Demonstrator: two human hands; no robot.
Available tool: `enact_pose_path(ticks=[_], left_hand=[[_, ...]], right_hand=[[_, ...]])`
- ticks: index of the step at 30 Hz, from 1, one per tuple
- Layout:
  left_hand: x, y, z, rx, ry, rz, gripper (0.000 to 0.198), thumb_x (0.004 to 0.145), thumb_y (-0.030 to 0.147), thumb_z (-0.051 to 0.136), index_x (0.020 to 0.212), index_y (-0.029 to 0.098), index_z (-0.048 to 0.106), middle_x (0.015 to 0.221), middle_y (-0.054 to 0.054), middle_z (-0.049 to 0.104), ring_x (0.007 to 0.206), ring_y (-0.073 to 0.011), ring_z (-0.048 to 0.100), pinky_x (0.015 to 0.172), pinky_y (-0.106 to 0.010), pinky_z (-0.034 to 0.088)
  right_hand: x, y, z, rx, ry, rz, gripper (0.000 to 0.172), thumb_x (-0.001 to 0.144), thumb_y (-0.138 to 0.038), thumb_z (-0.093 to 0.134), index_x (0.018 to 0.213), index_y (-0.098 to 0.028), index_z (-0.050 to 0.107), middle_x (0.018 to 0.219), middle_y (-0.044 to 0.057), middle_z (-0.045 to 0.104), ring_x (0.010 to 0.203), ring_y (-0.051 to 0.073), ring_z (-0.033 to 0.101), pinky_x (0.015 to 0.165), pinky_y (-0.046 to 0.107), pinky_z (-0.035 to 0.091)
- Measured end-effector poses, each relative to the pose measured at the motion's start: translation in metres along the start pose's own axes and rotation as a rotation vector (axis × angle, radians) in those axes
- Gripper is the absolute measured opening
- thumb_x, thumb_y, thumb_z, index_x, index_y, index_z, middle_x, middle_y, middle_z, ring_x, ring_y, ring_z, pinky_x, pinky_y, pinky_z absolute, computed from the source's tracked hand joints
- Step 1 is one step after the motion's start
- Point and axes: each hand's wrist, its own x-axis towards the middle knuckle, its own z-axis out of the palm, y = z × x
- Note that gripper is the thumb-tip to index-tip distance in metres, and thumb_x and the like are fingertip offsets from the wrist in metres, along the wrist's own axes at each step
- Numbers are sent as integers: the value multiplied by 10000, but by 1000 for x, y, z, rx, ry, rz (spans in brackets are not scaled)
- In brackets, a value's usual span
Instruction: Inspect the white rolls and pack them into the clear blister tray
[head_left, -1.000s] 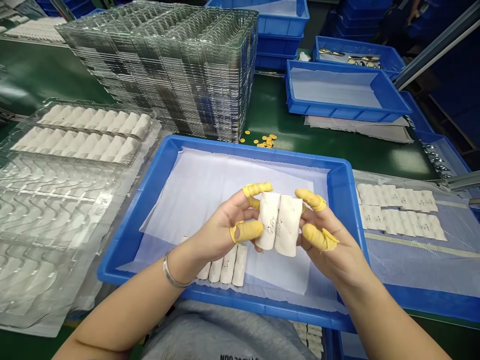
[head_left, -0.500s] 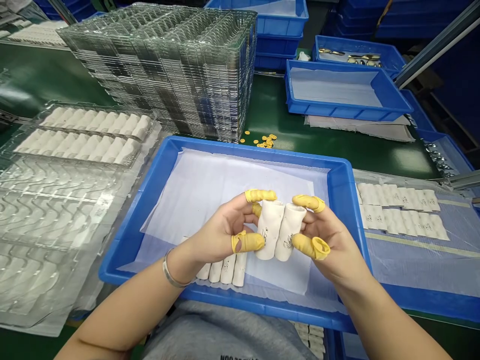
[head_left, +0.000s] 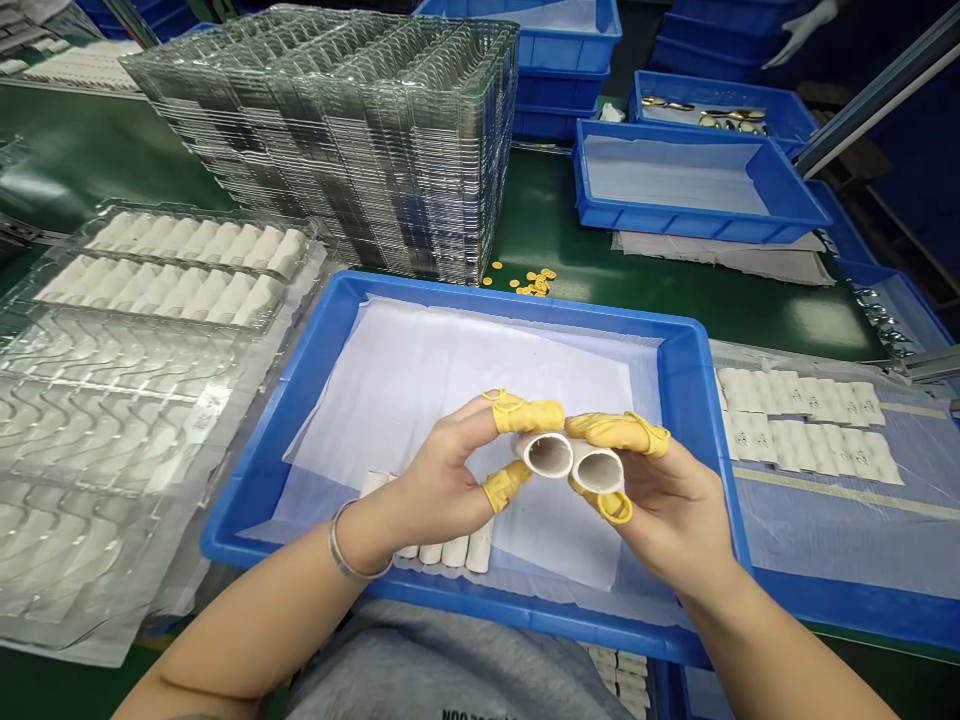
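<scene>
risk: slip. left hand (head_left: pixel 442 485) pinches white tube (head_left: pixel 546 456), right hand (head_left: pixel 671 505) pinches other tube (head_left: pixel 597 469), shallow hold; drop into tray (head_left: pixel 480 291) below.

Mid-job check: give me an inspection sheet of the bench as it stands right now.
Surface: green table; blue tray lined with white paper.
Job's things: left white tube and right white tube side by side, open ends toward the camera; row of tubes lying in the tray.
Clutter: loose yellow finger cots; stack of clear trays; part-filled clear tray.
Grippers: left hand pinches the left white tube, right hand the right white tube.
Cables: nothing seen.
Surroundings: blue bins; another person's hand.
</scene>
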Motion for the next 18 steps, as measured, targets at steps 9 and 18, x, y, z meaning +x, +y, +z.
enact_pose_path(ticks=[9,18], left_hand=[[5,0,0,77,4,141,465,908,62,688,1336,244,687,1136,-89,797,1032,-217,727,964,-396,578],[4,1,0,147,-24,159,467,890,35,648,1302,252,680,1053,-67,713,972,-200,679,880,-365,574]], right_hand=[[0,1,1,-23,-15,-30,383,935,-142,821,1250,-353,766,1186,37,772,1114,266,723,1006,435,589],[-2,10,0,-68,-40,-94,507,914,-66,793,1326,-353,724,1239,24,756,1158,248,703,1023,407,561]])
